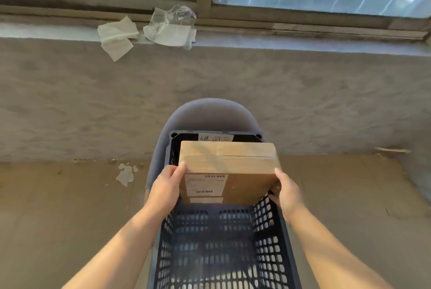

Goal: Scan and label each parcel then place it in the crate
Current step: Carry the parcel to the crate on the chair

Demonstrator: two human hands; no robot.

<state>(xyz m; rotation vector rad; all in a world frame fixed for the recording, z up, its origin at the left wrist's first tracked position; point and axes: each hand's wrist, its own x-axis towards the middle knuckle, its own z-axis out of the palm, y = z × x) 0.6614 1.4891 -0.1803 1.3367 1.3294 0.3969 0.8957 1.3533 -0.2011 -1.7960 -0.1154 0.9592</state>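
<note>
Right now the dark blue perforated crate stands on the seat of a blue-grey chair, close to a rough plastered wall. Its only visible content is the cardboard parcel, which sits tilted at the far end, within the crate's outline. Whether its lower edge rests on the bottom cannot be told. The parcel's top is sealed with brown tape. A white shipping label with barcodes lies on the face turned to the camera, and a smaller white strip is just below it. A handwritten paper tag shows on the crate's far rim, behind the parcel.

Both forearms reach forward over the crate's sides. The left hand clasps the parcel's left edge, thumb lying up along the corner. The right hand grips the right edge, its fingers tucked behind and under the box, just above the crate's right wall.

Crumpled papers and clear plastic lie on the window sill, and a torn scrap lies on the floor.
</note>
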